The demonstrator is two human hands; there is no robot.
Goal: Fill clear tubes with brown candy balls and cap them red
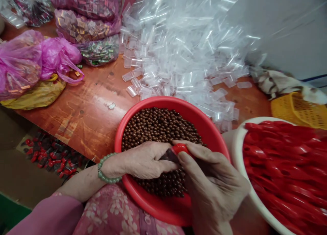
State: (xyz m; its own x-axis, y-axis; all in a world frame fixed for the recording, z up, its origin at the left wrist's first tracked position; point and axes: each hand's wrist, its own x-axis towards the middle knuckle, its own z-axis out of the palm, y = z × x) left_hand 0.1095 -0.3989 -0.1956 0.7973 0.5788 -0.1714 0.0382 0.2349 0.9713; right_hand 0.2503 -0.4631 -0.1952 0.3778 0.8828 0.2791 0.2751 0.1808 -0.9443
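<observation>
Both of my hands meet over a red basin (pixel 119 139) filled with small shiny brown beads (pixel 158 122). Pinched between the thumb and fingers of my left hand (pixel 145 160), which wears a green bead bracelet (pixel 100 166), is a dark tapered piece (pixel 169 155). My right hand (pixel 214 184) grips a glossy red plastic part (pixel 181 147) between thumb and fingers. The red part touches the dark piece end to end; whether they are joined cannot be made out. The fingers hide much of both.
A heap of clear plastic pieces (pixel 184 61) covers the table (pixel 89 105) behind the basin. Right stands a white tub (pixel 238 149) of red plastic parts (pixel 283 166), with a yellow basket (pixel 298 108) behind. Pink bags (pixel 58 54) lie left; red-and-dark pieces (pixel 51 153) are below.
</observation>
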